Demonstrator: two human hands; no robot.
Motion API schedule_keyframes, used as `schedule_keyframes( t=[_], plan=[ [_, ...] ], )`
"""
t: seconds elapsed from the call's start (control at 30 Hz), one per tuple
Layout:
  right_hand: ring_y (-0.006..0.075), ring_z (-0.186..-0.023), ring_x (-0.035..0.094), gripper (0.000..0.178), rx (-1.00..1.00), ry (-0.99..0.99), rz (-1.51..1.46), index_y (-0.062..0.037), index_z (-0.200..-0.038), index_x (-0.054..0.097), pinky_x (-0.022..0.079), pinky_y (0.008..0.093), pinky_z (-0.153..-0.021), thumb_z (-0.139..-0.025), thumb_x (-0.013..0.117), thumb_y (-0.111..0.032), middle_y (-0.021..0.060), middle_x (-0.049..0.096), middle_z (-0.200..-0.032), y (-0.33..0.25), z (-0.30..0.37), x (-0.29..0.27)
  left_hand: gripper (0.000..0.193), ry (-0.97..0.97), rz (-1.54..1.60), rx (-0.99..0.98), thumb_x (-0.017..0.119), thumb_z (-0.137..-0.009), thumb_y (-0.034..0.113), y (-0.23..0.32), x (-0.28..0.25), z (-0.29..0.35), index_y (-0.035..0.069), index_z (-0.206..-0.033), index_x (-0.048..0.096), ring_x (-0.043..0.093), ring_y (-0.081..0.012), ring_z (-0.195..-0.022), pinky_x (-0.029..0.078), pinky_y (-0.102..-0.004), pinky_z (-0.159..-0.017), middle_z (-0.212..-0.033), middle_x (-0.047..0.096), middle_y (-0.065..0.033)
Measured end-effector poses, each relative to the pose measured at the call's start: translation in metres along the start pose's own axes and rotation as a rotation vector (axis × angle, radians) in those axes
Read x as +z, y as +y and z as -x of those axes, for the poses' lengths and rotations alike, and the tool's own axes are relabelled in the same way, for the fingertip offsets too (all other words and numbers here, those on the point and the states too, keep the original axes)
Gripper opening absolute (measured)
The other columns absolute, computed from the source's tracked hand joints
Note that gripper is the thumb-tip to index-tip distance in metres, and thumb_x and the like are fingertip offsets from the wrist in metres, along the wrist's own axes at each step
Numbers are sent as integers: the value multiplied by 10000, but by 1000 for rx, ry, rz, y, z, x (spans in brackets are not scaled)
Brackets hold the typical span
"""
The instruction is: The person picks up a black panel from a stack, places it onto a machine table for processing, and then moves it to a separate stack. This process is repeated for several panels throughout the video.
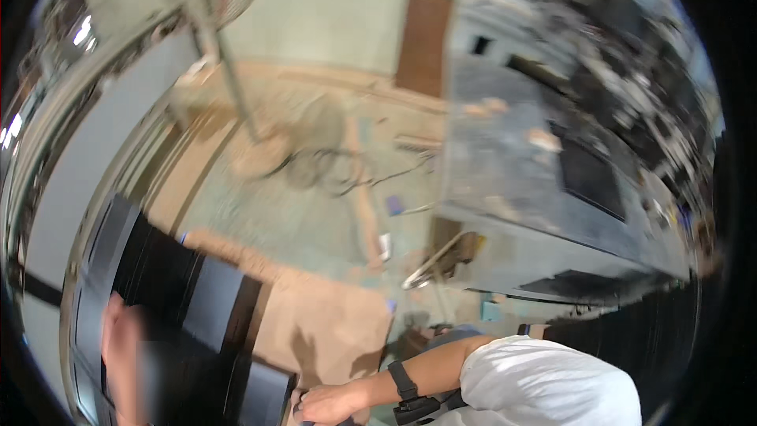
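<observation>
Dk panels (164,260) by L hand (118,331), R hand (330,404); any print illegible

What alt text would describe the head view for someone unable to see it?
A person's left hand is at black and grey panels, lower left; their right hand is by the panels' right edge. Beyond stands a fan; right, a cluttered grey table.

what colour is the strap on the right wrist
The strap is black; it shows in the head view.
</observation>
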State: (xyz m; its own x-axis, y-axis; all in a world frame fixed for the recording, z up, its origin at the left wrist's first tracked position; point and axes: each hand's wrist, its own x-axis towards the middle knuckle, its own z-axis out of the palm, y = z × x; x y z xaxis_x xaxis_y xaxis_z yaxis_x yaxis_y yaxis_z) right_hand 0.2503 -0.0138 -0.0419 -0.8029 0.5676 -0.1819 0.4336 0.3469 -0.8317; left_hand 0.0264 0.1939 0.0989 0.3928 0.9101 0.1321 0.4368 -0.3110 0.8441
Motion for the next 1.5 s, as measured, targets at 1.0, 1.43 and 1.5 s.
schedule_keyframes(
  t=[1.0, 1.43, 1.5],
  plan=[
    [207, -821, 508, 84, 2419, 1441, 1315, -68, -772, 567, 392, 329, -682, -760, 554, -150, 56, 525, -794, -357, 658, 300, 299, -1077, 182, 655, 607, -909, 120, 383, 443, 234, -31, -1167, 597, 608, -199, -979, 468, -304, -873, -1059, 645, -119],
    [267, -805, 576, 339, 1821, 1572, 1509, -74, -942, 677, 468, 378, -714, -629, 592, 24, 61, 619, -829, -348, 646, 248, 578, -317, -207, 1236, 658, -754, 476, 397, 640, 119, 28, -1111, 587, 495, -321, -1057, 362, -458, -935, -1092, 575, -141],
    [265, -815, 586, 322, 1664, 1540, 1505, -75, -929, 677, 473, 380, -716, -635, 583, 18, 57, 630, -838, -329, 651, 205, 572, -331, -209, 1233, 685, -738, 464, 392, 624, 130, 13, -1076, 587, 494, -322, -1000, 391, -422, -889, -1025, 549, -149]
  ],
)
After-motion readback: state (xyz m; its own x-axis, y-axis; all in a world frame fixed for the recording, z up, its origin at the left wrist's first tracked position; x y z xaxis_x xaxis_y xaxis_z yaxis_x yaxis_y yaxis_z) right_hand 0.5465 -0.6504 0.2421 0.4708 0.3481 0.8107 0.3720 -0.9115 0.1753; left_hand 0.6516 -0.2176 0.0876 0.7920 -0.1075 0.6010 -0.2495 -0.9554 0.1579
